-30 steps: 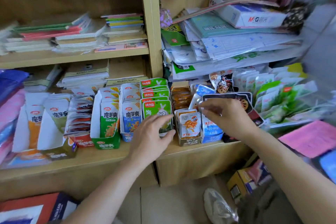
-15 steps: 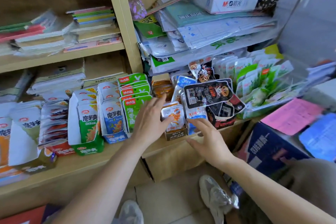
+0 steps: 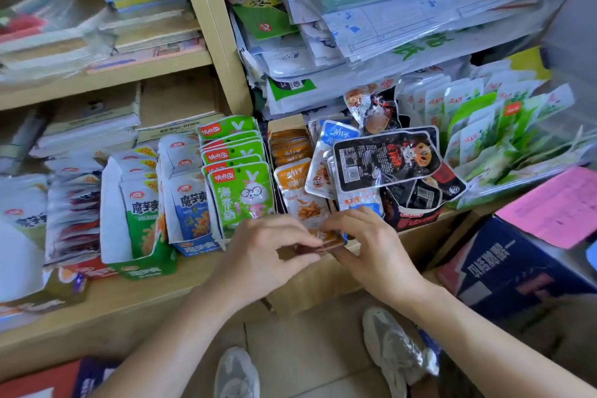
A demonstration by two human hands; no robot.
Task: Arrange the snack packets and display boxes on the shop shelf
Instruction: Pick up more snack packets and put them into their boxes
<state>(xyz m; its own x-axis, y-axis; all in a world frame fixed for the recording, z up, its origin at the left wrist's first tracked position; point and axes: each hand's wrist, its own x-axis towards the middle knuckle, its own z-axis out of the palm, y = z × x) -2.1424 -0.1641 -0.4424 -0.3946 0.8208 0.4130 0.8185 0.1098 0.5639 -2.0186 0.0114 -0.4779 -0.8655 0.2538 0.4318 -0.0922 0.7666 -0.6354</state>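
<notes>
Display boxes of snack packets stand in a row on the wooden shelf. A brown display box with orange packets sits at the shelf's front edge. My left hand pinches its front left corner with curled fingers. My right hand grips its front right side. Left of it stand the green rabbit packets, a blue box and a green box. To the right, black packets lie over blue ones.
Stacks of paper and plastic sleeves fill the shelf above. Green-white packets lie at the right. A dark blue carton with a pink sheet stands on the floor at the right. My shoes are below.
My view has come closer. Both hands have come together onto the front of the brown display box; earlier the left lay on the green packets and the right hung below the shelf edge.
</notes>
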